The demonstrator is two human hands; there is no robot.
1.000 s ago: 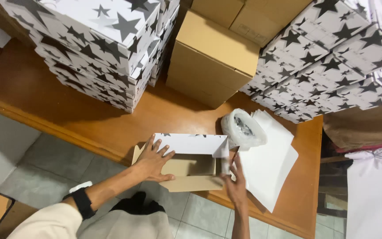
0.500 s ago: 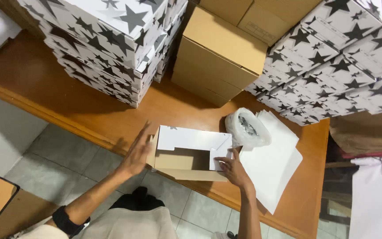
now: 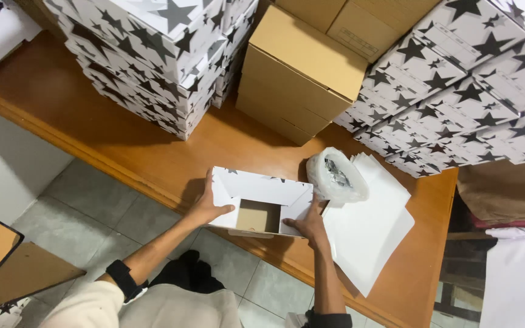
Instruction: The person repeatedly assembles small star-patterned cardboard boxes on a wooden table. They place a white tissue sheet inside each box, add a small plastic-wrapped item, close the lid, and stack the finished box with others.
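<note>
Wooden table (image 3: 153,152): both hands grip an open white box (image 3: 262,200), left hand (image 3: 208,206) and right hand (image 3: 308,223) on opposite flaps; a plastic bag (image 3: 335,176) sits just beside it.

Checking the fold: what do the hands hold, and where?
Both hold the open white box: left hand on its left end flap, right hand on its right end flap.

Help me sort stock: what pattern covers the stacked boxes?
Black stars on white, on the stacked boxes, clearest in the head view.

Matt cardboard box (image 3: 256,203), glossy wooden table (image 3: 123,146)
</note>
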